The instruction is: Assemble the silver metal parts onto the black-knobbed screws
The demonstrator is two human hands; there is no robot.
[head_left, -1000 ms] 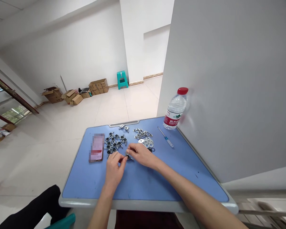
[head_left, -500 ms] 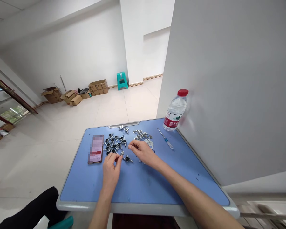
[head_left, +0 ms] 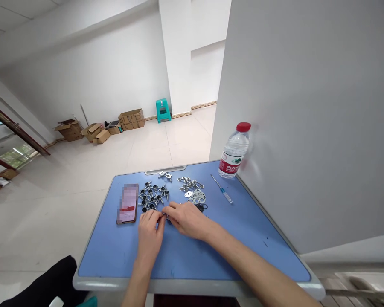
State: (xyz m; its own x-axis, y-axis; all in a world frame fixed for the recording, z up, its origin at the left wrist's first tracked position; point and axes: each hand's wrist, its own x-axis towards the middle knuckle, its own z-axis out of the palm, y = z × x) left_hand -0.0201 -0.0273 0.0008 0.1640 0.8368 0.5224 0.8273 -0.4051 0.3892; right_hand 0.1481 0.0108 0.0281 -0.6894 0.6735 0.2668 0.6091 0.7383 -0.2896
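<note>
My left hand (head_left: 150,233) is closed in a pinch over the blue table (head_left: 115,256), with a small silver metal part at its fingertips, mostly covered. My right hand (head_left: 189,219) meets it there, thumb and fingers pinched together; whatever they hold is hidden. Just beyond the left hand lie several small metal fittings with round black centres (head_left: 152,199). Past the right hand are flat silver plates with holes (head_left: 198,196), a heap of elongated metal pieces (head_left: 191,183) and black rings (head_left: 205,206), partly covered by the hand.
A phone (head_left: 128,204) lies at the left and a screwdriver (head_left: 226,195) at the right. The water bottle (head_left: 232,157) stands at the far right corner by the wall. Small silver parts (head_left: 168,176) lie near the back edge. Cardboard boxes (head_left: 132,119) and a green stool (head_left: 163,111) stand on the floor.
My right hand has come down and left to meet the left fingertips. The lone fitting between the hands is now largely covered, and more black rings show.
</note>
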